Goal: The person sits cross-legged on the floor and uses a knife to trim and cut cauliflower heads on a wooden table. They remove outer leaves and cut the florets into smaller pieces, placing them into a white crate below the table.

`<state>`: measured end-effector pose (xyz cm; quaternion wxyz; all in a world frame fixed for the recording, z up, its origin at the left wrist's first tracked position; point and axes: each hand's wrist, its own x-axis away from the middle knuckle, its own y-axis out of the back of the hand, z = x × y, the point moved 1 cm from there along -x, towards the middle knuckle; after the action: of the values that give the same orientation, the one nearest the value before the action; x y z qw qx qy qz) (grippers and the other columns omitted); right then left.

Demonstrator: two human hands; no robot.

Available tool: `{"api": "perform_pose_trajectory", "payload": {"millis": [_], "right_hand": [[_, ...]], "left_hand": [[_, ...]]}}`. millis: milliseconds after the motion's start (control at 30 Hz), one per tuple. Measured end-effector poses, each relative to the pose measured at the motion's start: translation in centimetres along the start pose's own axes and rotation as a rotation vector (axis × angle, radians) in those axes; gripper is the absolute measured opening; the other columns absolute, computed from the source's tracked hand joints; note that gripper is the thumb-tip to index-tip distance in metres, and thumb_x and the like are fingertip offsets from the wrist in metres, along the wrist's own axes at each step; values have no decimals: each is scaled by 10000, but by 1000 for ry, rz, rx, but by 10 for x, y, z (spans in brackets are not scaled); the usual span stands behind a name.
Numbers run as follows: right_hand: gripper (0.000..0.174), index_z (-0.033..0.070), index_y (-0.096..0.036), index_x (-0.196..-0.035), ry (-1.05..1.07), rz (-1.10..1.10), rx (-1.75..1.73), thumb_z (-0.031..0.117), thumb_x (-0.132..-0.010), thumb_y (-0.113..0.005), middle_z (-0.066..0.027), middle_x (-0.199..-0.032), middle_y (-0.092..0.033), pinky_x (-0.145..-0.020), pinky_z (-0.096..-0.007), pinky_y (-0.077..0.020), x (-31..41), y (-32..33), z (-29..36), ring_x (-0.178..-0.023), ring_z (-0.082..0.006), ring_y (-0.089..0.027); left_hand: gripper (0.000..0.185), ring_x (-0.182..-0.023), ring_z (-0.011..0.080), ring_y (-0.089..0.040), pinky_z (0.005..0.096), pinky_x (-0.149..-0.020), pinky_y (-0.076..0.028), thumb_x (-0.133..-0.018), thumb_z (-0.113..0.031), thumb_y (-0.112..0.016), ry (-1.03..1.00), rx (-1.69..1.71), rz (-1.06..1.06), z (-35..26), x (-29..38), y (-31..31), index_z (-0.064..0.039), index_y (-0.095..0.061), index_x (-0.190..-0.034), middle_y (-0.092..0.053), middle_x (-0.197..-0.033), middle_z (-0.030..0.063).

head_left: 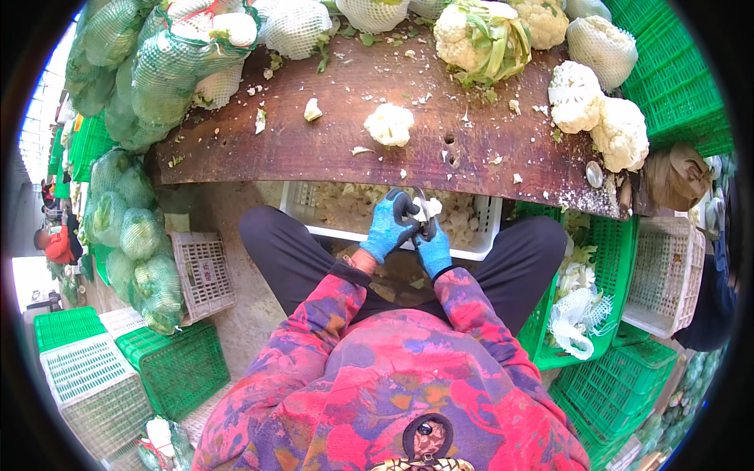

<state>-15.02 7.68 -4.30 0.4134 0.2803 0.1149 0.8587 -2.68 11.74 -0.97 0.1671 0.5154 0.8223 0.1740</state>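
Both hands wear blue gloves with dark fingers and meet above a white plastic crate [490,235] of cauliflower florets [341,203]. In my right hand [434,238] is a small knife with a curved metal blade [422,197]. A white cauliflower piece [433,207] sits between the hands, by the blade; my left hand [389,224] is at its left side with curled fingers, and whether it grips the piece is hard to tell. On the wooden table [265,153] just beyond lie a larger cauliflower chunk [390,125] and a small floret [313,110].
Leafy cauliflower [480,41] and trimmed heads [576,97] stand along the table's far and right sides. Net bags of cauliflower [159,76] hang at left. A green crate [601,294] with leaves and foam netting is by my right knee. A person in red [59,244] is far left.
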Motion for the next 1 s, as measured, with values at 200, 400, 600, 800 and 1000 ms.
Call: {"api": "perform_pose_trajectory", "payload": {"millis": [200, 400, 600, 800, 1000], "right_hand": [[271, 87, -479, -1018, -217, 348, -983, 101, -762, -566, -22, -691, -491, -393, -225, -371, 19, 6, 11, -464, -82, -430], [339, 122, -454, -1103, -326, 457, -1334, 93, -788, -578, -22, -711, -484, -386, -217, -340, 21, 18, 7, -457, -65, -400], [247, 51, -536, -991, -343, 149, -784, 151, -776, -607, -34, -613, -508, -358, -232, -341, 21, 34, 3, -409, -84, -418], [161, 46, -569, -836, -275, 104, -718, 193, -773, -592, -29, -576, -508, -354, -245, -347, 31, 43, -11, -401, -91, -423], [263, 13, -521, -1000, -212, 40, -697, 76, -761, -610, -40, -660, -541, -482, -231, -406, 30, 38, -31, -552, -105, -512]], "left_hand": [[259, -750, 91, -478, 234, -691, -411, -600, 6, -716, 239, 563, 40, 18, 6, 7, -50, -526, -767, -503, -796, -8], [284, -747, 97, -491, 247, -707, -421, -600, 3, -712, 302, 684, 61, 12, 10, 16, -45, -543, -822, -514, -802, -4], [390, -842, 191, -537, 297, -741, -452, -662, -116, -695, 2, -17, 98, 4, -15, 58, -48, -569, -1025, -523, -998, 87], [208, -724, 331, -585, 393, -620, -492, -723, -149, -590, 133, -778, -290, 21, -79, 69, -64, -601, -912, -569, -885, 174], [233, -818, 213, -608, 289, -750, -475, -717, -15, -618, -130, 326, 136, -39, -84, 17, 7, -599, -949, -622, -886, 123]]}}
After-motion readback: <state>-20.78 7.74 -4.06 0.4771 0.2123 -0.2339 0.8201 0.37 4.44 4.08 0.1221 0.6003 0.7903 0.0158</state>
